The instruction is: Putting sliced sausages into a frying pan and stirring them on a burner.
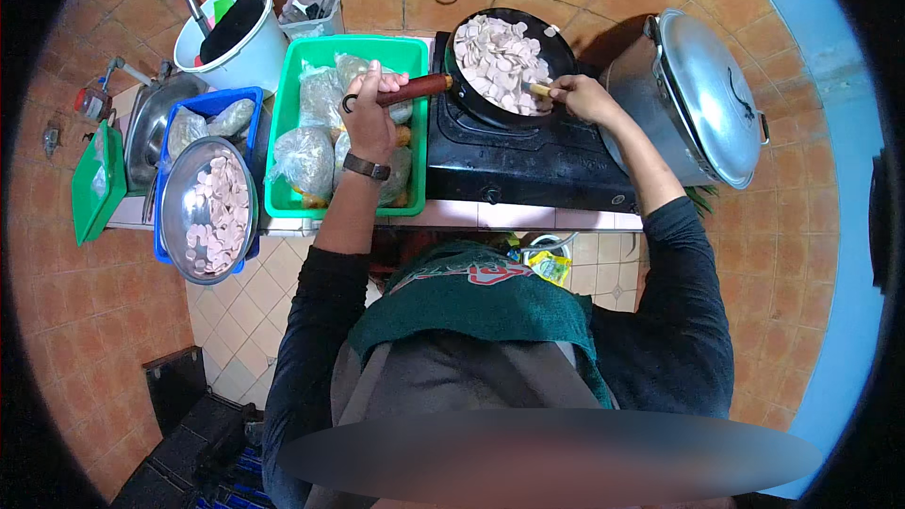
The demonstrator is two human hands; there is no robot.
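My left hand (pixel 372 109) is closed around the brown handle of a black frying pan (pixel 573 49), above a green plastic basin. The pan rests on a black gas stove (pixel 523 166) and holds a heap of thin, pale pink round slices (pixel 498 56). In my right hand (pixel 583 97) is the light wooden handle of a utensil (pixel 539 89), whose far end is among the slices at the pan's near right side; its shape is hidden. More such slices lie in an oval metal bowl (pixel 170 208) at the left, on top of a blue plastic basin.
The green basin (pixel 276 191) holds filled plastic bags. A large lidded aluminium pot (pixel 707 99) stands right of the stove. Behind at the left are a white bucket (pixel 265 60) with utensils and a small clear container (pixel 332 21). The blue basin (pixel 258 95) sits beside a metal sink (pixel 145 127).
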